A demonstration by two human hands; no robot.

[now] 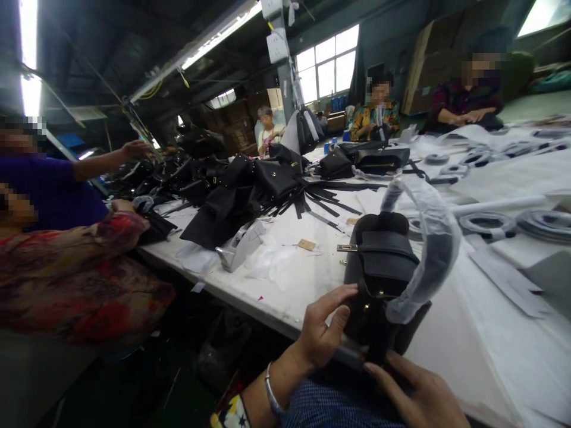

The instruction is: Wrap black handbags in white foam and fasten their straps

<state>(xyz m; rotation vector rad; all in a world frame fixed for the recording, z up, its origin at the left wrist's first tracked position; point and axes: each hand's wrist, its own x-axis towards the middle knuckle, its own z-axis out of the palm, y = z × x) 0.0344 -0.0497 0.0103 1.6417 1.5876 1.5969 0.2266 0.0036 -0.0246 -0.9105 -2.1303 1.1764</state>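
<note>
A black handbag (386,261) lies at the table's near edge, with brass-coloured metal fittings on its flap. Its handle (439,238) arches up, wrapped in cloudy plastic film. My left hand (322,330) grips the left side of the bag, index finger along it and thumb bent close by. Lower down, my right hand (417,389) holds the end of the bag nearest me between thumb and fingers. Part of that end, and some fingertips, are hidden.
Black bags (276,178) and straps (321,196) are heaped across the white table (289,279). Wrapped coiled strips (486,224) lie on the right. Co-workers (89,172) stand close on the left; others sit along the far side. A small brown tag (307,245) lies mid-table.
</note>
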